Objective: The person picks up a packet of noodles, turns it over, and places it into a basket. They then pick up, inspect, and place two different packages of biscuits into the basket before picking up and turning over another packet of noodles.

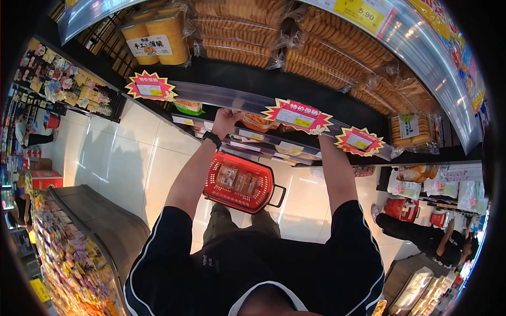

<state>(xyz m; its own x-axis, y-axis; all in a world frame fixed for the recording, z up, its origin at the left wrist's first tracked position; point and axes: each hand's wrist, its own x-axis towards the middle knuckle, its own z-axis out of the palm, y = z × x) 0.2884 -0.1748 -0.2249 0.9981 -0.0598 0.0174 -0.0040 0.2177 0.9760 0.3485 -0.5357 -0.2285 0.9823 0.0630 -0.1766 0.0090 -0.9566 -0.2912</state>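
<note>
My left hand (226,120), with a dark watch (212,139) on its wrist, reaches in below the edge of the upper shelf. Its fingers are bent against the left end of an orange-labelled food pack (258,122), which is partly covered by the shelf strip. On the other side, my right forearm (337,171) runs up under the same shelf. A red promotional tag (298,116) and the shelf edge hide my right hand's fingers. A green-edged pack (188,107) lies to the left of my left hand.
A red shopping basket (213,181) with several packs stands on the floor by my legs. Clear bags of round biscuits (337,58) fill the shelf above. One person (427,231) is at the right, another (26,131) far left. A snack display (74,247) stands at lower left.
</note>
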